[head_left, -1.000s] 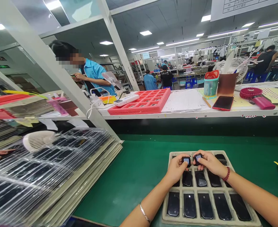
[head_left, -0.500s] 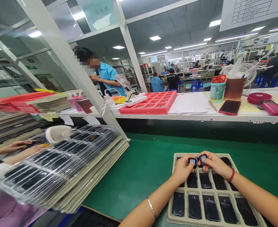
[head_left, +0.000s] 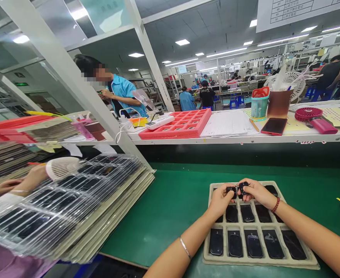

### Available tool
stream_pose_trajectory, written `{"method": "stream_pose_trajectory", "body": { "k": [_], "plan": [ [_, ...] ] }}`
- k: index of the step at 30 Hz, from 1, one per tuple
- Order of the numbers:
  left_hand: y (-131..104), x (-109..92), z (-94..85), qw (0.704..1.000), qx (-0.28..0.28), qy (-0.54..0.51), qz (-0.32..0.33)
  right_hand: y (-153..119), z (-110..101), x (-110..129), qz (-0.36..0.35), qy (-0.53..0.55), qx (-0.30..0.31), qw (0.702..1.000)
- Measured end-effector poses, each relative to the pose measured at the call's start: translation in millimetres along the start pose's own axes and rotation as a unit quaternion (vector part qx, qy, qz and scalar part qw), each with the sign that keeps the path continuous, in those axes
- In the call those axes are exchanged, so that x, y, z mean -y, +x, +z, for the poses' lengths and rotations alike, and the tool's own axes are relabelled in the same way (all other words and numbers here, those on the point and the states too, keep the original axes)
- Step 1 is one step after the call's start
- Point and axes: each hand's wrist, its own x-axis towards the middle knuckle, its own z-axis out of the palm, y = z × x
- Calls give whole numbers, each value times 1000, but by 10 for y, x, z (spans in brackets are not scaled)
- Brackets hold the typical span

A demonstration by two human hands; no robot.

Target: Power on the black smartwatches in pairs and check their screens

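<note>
My left hand (head_left: 220, 199) pinches a small black smartwatch body (head_left: 230, 189) between thumb and fingers. Close beside it, my right hand (head_left: 258, 194) grips a second black smartwatch body (head_left: 243, 188), its thumb on the front. Both faces look dark with small light marks too tiny to read. The two are held over the far row of a beige moulded tray (head_left: 259, 262). Black rounded devices (head_left: 254, 244) lie in the tray's compartments, screens up; my hands and forearms cover part of the far rows.
Left on the green bench (head_left: 158, 216) stands a stack of trays (head_left: 112, 208) with a clear plastic one on top. A co-worker's hand (head_left: 36, 175) is beside a white fan (head_left: 61, 168). The shelf ahead bears a red foam tray (head_left: 175, 125), papers and a phone (head_left: 274, 126).
The white screens with QR codes on both smartwatch bodies have turned dark. My hands keep their hold. The co-worker's hand has moved up to the white fan. The whole view has shifted slightly.
</note>
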Motion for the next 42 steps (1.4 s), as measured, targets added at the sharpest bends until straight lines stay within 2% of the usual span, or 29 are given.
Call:
{"method": "stream_pose_trajectory", "body": {
  "k": [4, 10, 14, 18, 26, 31, 34, 37, 42],
  "plan": [
    [-20, 39, -19, 1000, 4, 14, -2, -54, 20, -12, -27, -15, 5, 1000],
    [-56, 61, -13, 994, -19, 80, 69, -127, 58, 14, -61, -60, 26, 996],
    [-75, 35, -23, 994, -8, 94, 48, -118, 27, 32, -41, -43, 19, 998],
    [-79, -8, -28, 997, -20, 69, 30, -108, 17, 24, -38, -67, 9, 997],
    [-81, -34, -13, 994, -11, 87, 59, -127, 35, 49, -42, -55, 29, 997],
    [-87, -27, -17, 997, -12, 54, 58, -127, 39, 41, -42, -51, 23, 998],
    [-98, -55, -27, 999, -3, 34, 25, -126, 25, 48, -23, -39, 15, 999],
    [-102, -77, -32, 999, -16, 27, -5, -123, 14, 58, -15, -13, 15, 1000],
    [-87, -53, -22, 999, -11, 13, 32, -118, 19, 55, -35, -28, 12, 999]
  ]
}}
